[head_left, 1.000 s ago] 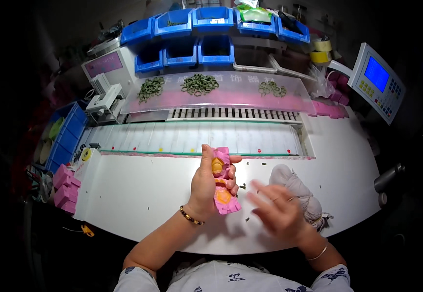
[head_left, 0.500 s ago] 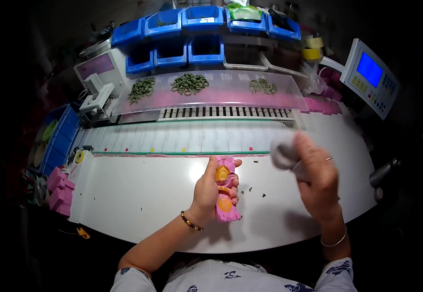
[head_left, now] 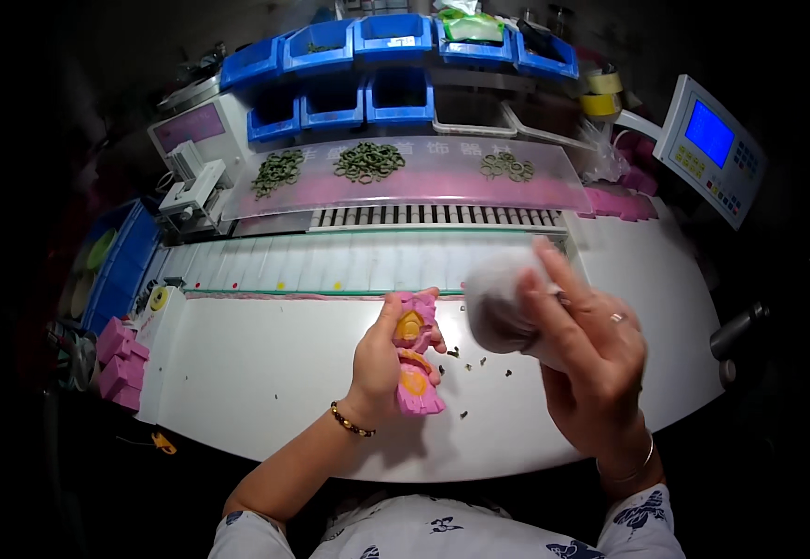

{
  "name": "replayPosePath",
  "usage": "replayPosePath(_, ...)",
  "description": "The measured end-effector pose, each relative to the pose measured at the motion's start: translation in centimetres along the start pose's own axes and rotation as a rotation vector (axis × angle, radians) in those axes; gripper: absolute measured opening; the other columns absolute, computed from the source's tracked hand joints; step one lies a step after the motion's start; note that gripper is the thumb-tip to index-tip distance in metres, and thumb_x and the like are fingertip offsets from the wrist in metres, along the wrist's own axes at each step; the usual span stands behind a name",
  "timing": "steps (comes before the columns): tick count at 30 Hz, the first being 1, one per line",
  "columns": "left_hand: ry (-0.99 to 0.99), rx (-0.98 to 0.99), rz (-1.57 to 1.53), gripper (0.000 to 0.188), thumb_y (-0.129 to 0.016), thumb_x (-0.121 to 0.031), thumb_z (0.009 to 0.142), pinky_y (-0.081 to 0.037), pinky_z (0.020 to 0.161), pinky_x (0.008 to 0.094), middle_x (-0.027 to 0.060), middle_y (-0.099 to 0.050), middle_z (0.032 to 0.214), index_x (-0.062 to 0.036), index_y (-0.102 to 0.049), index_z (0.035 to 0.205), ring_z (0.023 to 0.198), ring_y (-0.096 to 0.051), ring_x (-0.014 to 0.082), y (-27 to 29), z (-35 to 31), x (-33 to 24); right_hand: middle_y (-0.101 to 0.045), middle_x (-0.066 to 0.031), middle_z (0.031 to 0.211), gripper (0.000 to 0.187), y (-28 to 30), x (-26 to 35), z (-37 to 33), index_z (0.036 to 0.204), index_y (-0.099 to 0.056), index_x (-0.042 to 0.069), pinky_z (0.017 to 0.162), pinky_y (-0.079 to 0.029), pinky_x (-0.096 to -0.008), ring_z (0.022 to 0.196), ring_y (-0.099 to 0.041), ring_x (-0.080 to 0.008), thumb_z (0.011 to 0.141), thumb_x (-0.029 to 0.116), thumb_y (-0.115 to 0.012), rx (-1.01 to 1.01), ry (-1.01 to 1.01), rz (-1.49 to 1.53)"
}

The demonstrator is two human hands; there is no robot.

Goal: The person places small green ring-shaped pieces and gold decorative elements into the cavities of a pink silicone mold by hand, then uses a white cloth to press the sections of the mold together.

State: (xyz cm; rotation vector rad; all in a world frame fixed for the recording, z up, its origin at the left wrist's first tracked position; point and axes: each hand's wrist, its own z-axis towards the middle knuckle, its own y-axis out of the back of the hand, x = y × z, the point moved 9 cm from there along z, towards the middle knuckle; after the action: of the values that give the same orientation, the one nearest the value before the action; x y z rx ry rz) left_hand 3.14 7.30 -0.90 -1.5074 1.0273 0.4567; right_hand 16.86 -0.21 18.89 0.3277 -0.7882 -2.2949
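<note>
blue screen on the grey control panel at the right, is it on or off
On. The blue screen on the grey control panel glows bright blue against the dim surroundings; what it displays is too small to tell.

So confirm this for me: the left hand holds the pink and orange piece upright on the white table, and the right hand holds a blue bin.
Not a blue bin. In the head view the right hand holds a whitish bag; the left hand does hold the pink and orange piece on the white table.

Pink-orange comb-edged strip (head_left: 413, 354) upright; blurred whitish, perhaps cloth, bundle (head_left: 498, 303) just right.
</note>
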Motion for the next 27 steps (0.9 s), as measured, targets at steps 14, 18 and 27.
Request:
replayPosePath(14,-0.338,-0.166,0.071,0.054,-0.030,-0.052,0.102,-0.054,0.047,0.0331,0.0094,-0.059,0.083,-0.0040,-0.052,0.113,0.073,-0.060,0.0193,2.2,-1.2,-3.5,-0.061,-0.0118,0.128,0.049,-5.9,-0.9,-6.5,0.126,-0.062,0.020,0.075,-0.045,-0.0346,0.077,-0.061,-0.0233,0.078,0.010,-0.061,0.554,-0.022,-0.127)
replayPosePath(18,-0.114,-0.034,-0.111,0.058,-0.029,-0.056,0.101,-0.054,0.049,0.0326,0.0088,-0.059,0.083,-0.0034,-0.055,0.099,0.071,-0.061,0.0202,1.3,-0.7,-1.2,-0.059,-0.0133,0.129,0.051,-7.0,-4.7,-9.5,0.129,-0.059,0.017,0.076,-0.045,-0.0369,0.087,-0.061,-0.0271,0.078,0.009,-0.061,0.664,-0.072,-0.292)
replayPosePath(27,0.099,0.162,-0.206,0.062,-0.030,-0.060,0.100,-0.055,0.059,0.0301,0.0084,-0.057,0.081,-0.0033,-0.053,0.104,0.067,-0.058,0.0162,-3.6,-1.9,2.7,-0.057,-0.0116,0.118,0.058,-10.3,-3.1,-7.7,0.125,-0.053,0.004,0.080,-0.047,-0.0325,0.103,-0.056,-0.0217,0.076,0.020,-0.079,0.449,-0.570,0.876)
